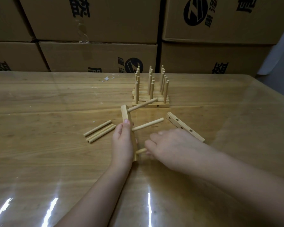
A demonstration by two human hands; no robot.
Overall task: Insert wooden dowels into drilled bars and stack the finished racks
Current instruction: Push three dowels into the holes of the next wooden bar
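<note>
Because the right hand [172, 145] is smeared by motion, its fingers [148, 143] are hard to make out. They curl onto the short stub of a third dowel [141, 151] at the near end of the bar [125, 114], in the centre of the frame, and the hand hides most of that dowel. The left hand [122, 141] grips the bar's lower half with its fingers wrapped round it and the thumb lying up its face. Two dowels [147, 124] stick out of the bar toward the right. The back of the right hand overlaps part of a spare bar [184, 126] lying right of centre.

Both forearms are cut off at the lower edge. Left of centre, loose dowels [99, 131] lie together on the desk [56, 104]. The stack of finished racks [151, 95] stands above centre, near the desk's far edge, with cardboard boxes [97, 56] rising close behind. The desk runs wide to the left and down toward the lower frame.
</note>
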